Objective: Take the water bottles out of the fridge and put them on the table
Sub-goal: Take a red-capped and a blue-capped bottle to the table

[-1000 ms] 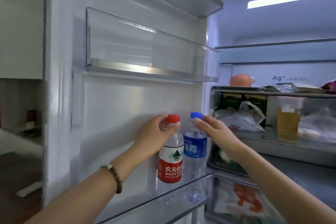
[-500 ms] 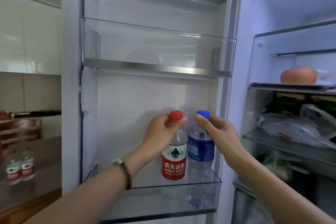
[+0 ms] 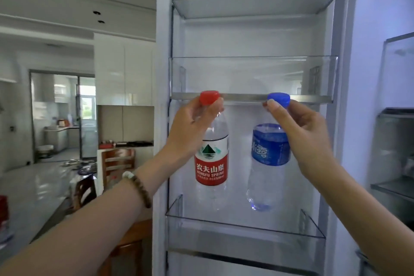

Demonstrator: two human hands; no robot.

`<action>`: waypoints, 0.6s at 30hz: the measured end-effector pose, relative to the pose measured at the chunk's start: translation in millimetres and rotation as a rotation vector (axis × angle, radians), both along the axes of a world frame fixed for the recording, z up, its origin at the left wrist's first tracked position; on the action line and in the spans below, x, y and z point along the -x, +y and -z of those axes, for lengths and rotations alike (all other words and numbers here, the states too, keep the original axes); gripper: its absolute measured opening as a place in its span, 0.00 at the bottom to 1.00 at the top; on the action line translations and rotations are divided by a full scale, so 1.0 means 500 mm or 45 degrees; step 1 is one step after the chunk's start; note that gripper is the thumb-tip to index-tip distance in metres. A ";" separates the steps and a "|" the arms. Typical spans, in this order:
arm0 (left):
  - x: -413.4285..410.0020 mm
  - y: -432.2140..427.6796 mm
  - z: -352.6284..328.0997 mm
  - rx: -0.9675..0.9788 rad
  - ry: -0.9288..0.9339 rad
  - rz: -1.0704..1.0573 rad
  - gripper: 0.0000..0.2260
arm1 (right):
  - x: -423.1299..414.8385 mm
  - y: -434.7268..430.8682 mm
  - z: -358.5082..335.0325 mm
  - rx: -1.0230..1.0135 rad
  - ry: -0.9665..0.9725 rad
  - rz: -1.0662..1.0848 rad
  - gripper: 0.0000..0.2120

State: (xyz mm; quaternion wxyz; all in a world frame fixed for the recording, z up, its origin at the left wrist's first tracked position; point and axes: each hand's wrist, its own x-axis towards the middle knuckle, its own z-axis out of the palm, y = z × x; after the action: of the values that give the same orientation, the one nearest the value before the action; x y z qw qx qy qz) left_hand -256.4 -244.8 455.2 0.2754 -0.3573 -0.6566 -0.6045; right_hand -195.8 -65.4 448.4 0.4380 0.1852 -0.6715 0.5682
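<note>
Two clear plastic water bottles hang in front of the open white fridge door [image 3: 253, 36], both lifted clear of its lowest transparent door bin [image 3: 244, 228]. At nine o'clock of the pair, the left hand [image 3: 190, 132] has its fingers clamped around the neck of the red-capped, red-labelled bottle [image 3: 211, 159], the palm hiding the bottle's shoulder. At three o'clock, the right hand [image 3: 300, 132] pinches the neck of the blue-capped, blue-labelled bottle [image 3: 268, 163]; its wrist covers the label's right edge. The two bottles are well apart, their bases (blurred, hard to trace against the white liner) just above the bin's front lip. Their caps sit level with the metal-trimmed edge of the middle clear door shelf [image 3: 253, 78]. The fridge interior at three o'clock is cut off by the frame. Open room lies toward eight o'clock, where a glossy pale table [image 3: 33, 188] stands beside a wooden chair [image 3: 118, 163].
</note>
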 end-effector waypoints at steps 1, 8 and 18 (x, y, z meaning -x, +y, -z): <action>-0.008 -0.021 -0.009 -0.010 0.017 -0.020 0.11 | -0.007 -0.017 -0.010 -0.013 0.038 -0.021 0.13; -0.034 -0.175 -0.037 -0.081 -0.016 -0.163 0.14 | -0.003 -0.157 -0.048 0.061 -0.026 -0.237 0.17; 0.014 -0.478 0.010 -0.106 -0.155 -0.342 0.15 | 0.088 -0.459 0.005 0.070 -0.255 -0.537 0.10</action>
State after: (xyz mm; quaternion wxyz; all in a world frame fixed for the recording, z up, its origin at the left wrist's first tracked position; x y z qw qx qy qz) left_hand -263.5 -483.7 450.5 0.3282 -0.2173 -0.6883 -0.6094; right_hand -239.7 -295.0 445.7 0.2458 0.2523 -0.6422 0.6808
